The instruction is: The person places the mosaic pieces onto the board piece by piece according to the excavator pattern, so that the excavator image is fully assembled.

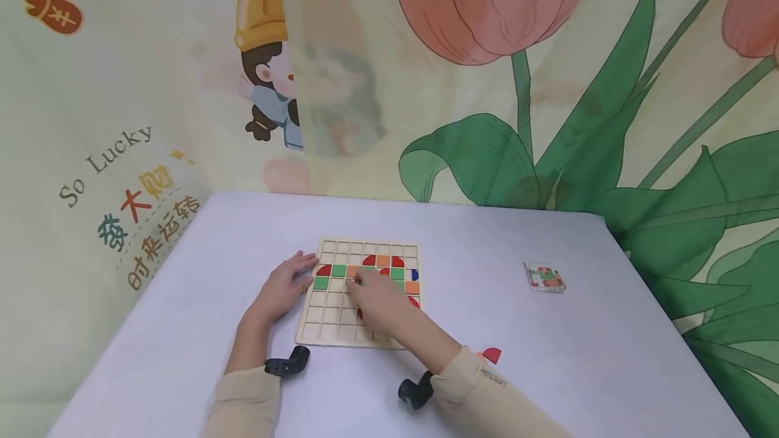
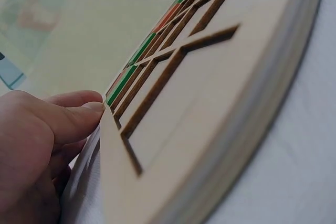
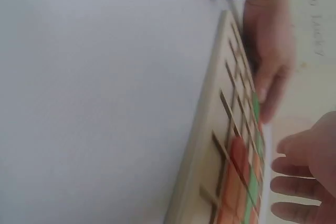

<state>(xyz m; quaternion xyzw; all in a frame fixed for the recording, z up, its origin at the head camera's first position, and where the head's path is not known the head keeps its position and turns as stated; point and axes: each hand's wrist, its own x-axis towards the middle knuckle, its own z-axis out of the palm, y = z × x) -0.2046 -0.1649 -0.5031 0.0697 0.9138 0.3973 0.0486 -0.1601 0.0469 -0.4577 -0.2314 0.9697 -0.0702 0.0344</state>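
A wooden grid board (image 1: 328,332) lies on the table, with red, green and orange tiles and a blue piece in its squares. At its left side rests my left hand (image 1: 285,289), thumb and fingertips against the edge. The left wrist view shows that thumb (image 2: 79,121) lying right at the board's rim, near a green tile (image 2: 122,85). Over the middle of the board is my right hand (image 1: 382,299), covering some squares. In the right wrist view its fingers (image 3: 296,186) are loosely bent and apart, beside the tiles, with no piece showing between them.
A small patterned card (image 1: 546,278) in clear wrapping lies to the right of the board. Beside the right sleeve are a red rounded piece (image 1: 491,355) and a partly hidden orange one. Black wrist devices (image 1: 416,392) sit low over the table. A printed curtain hangs behind.
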